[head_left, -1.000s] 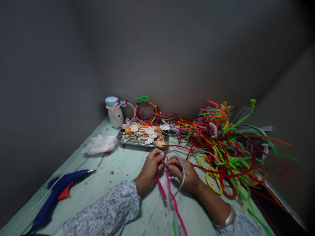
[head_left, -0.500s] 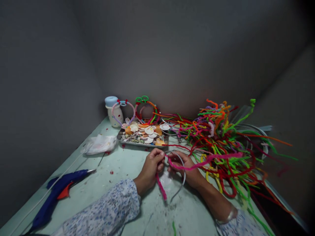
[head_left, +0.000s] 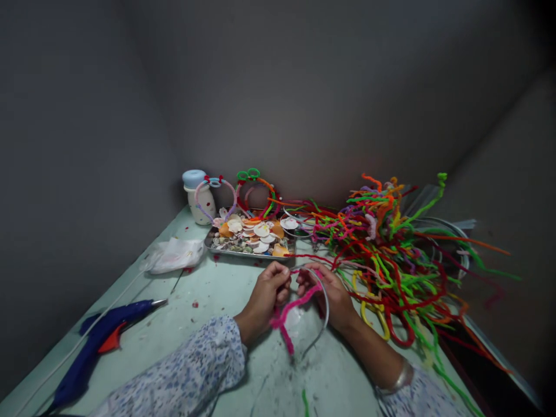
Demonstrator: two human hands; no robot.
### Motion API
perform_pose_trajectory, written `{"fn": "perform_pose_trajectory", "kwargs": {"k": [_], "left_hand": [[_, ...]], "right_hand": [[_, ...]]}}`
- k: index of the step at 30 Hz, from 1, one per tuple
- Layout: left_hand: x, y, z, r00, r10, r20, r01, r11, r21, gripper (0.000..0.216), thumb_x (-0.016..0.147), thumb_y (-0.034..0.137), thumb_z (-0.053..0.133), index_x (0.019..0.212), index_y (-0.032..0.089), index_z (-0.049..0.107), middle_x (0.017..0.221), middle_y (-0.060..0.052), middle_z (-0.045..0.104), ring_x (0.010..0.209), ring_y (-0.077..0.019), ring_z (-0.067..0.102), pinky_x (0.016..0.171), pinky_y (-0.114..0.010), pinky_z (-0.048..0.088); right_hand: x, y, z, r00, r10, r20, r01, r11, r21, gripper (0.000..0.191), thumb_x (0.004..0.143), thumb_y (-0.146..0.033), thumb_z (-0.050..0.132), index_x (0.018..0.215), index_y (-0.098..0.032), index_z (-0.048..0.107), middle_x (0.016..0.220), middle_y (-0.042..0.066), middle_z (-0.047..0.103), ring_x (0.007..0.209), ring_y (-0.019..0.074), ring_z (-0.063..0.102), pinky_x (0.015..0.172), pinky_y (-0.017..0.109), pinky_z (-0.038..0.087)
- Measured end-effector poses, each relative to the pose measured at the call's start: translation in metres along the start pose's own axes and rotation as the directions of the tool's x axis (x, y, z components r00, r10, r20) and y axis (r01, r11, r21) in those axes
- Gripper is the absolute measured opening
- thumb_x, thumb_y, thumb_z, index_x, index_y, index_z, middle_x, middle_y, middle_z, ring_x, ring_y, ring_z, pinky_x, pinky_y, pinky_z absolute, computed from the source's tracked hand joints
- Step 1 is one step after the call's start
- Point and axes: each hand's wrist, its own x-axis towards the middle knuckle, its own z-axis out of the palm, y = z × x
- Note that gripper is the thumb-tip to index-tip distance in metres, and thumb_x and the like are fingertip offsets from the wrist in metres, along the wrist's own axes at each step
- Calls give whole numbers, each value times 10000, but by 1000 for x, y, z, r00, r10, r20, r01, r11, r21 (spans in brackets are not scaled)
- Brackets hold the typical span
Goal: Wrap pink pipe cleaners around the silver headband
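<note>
Pink pipe cleaner (head_left: 299,302) and grey hoop (head_left: 327,307) partly disappear behind left fingers (head_left: 282,280).

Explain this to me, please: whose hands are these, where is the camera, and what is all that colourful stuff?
No machine is handling anything here. These are a person's bare hands, seen from a camera worn on that person's head, looking forward and down.

The left hand pinches a thin grey band, with a pink fuzzy strand running across it; the right hand is at the band's other side, its exact grip partly hidden.

On the pale green table lie a blue glue gun, a plastic bag and a metal tray of shells. Behind stands a jar. To the right sprawls a pile of coloured fuzzy strands.
</note>
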Motion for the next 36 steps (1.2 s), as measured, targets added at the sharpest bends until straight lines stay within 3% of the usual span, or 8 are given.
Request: {"fn": "perform_pose_trajectory", "kwargs": {"k": [8, 20, 28, 36], "left_hand": [[-4, -2, 4, 999, 8, 44, -12, 997, 71, 220, 810, 327, 592, 775, 174, 437, 567, 82, 403, 364, -2, 266, 367, -154, 146], [-4, -2, 5, 999, -5, 43, 0, 993, 121, 205, 813, 304, 585, 763, 169, 439, 569, 80, 379, 387, -7, 250, 382, -165, 156], [-4, -3, 4, 998, -5, 55, -1, 994, 109, 203, 818, 307, 575, 768, 175, 430, 581, 79, 383, 382, -7, 249, 377, -170, 145], [-5, -1, 5, 998, -6, 63, -1, 994, 107, 210, 809, 314, 589, 770, 173, 438, 583, 76, 389, 389, -7, 249, 382, -166, 153]], "right_hand": [[5, 1, -4, 987, 159, 25, -159, 949, 272, 255, 857, -410, 539, 931, -185, 633, 709, 37, 648, 559, 145, 607, 473, 230, 440], [11, 4, -11, 970, 240, 39, -238, 899, 369, 203, 835, -340, 569, 877, -158, 648, 643, 32, 661, 515, 130, 622, 443, 198, 453], [11, -5, -11, 949, 310, 54, -296, 819, 492, 399, 940, -374, 374, 863, -109, 663, 618, 85, 685, 519, 146, 646, 491, 222, 504], [11, -7, -12, 937, 339, 82, -333, 799, 501, 429, 940, -418, 375, 919, -95, 656, 621, 96, 683, 508, 148, 643, 489, 221, 507]]}}
